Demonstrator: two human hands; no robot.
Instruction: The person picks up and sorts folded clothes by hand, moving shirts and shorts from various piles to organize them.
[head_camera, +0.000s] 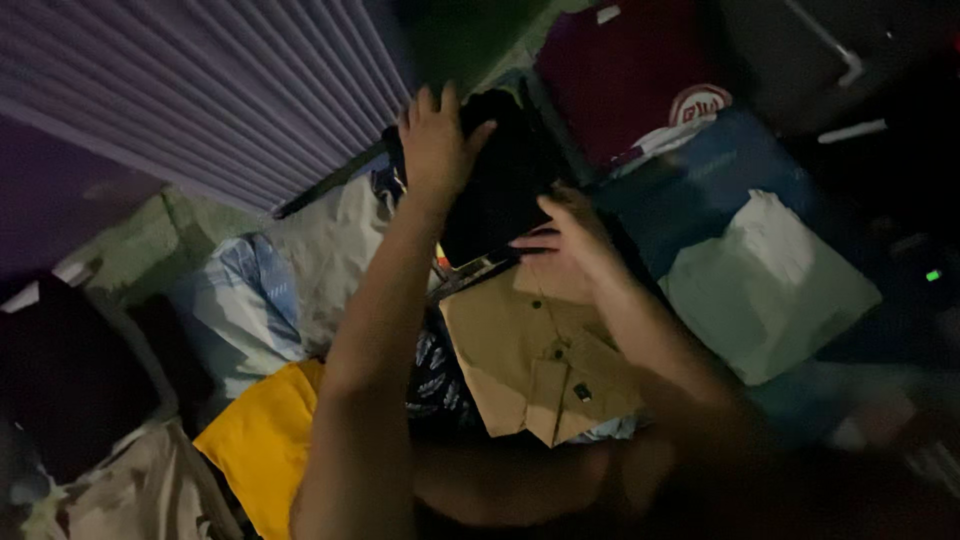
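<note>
Black folded garment (500, 185), soft and matte, sits at twelve o'clock above a tan button-front shirt (535, 355). I see my left hand (437, 140) clenched over its top edge, grip grasping the cloth; my right hand (570, 240) pinches its lower edge. At eight o'clock lies a smooth yellow cloth (262, 435), at three o'clock a pale folded square (765, 290).

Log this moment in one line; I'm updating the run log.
left hand: grips black garment | right hand: on same garment | below: tan shirt
</note>
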